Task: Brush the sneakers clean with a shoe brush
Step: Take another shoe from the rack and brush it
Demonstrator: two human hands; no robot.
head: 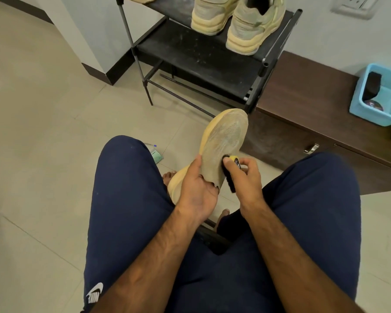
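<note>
Head view, left hand [195, 195] fingers clamped on tan mesh sneaker [221, 143], toe toward 12 o'clock, right hand [246, 177] fingers curled round black-bristled yellow-backed shoe brush [229, 175], bristles touching sneaker's 3 o'clock side

The left forearm [158, 249] and right forearm [287, 256] reach forward and converge. The left hand [196, 193] grips the sneaker [226, 136] at its collar, thumb along the side. The right hand [246, 179] curls round the brush [230, 181], thumb pressed on it.
</note>
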